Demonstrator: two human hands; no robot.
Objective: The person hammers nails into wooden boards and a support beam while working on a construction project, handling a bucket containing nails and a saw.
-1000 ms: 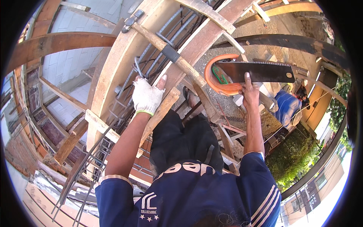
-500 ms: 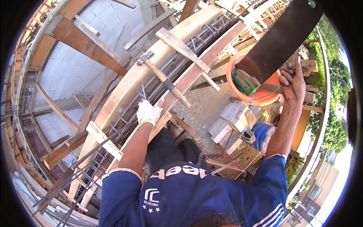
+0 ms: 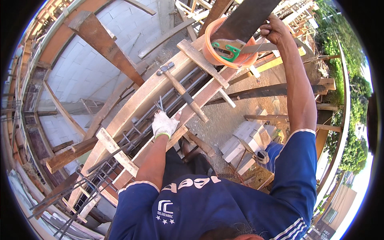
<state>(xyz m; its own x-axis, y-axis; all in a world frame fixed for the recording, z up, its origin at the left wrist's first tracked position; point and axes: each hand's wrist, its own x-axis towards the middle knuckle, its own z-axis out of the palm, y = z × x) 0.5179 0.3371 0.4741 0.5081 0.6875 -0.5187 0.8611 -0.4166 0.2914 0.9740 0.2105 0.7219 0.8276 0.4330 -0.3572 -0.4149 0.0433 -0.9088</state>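
My right hand is closed around the thin wire handle of an orange bucket, at the far side of the formwork. A handsaw stands in the bucket, its green grip inside and its broad dark blade pointing up and out. My left hand, in a white knitted glove, rests on the near formwork board. Thin metal pieces like nails stick up from its fingers. Just beyond it a hammer lies across the formwork, head away from me.
Steel reinforcement bars run between the two long boards, with wooden cross-pieces nailed over them. Below to the right are pale blocks and a blue container. A pale block wall and slanting timbers lie left.
My right hand has carried the bucket with the saw from the right, up and leftward to the formwork. My left hand has stayed at the board. The hammer still lies across the formwork.
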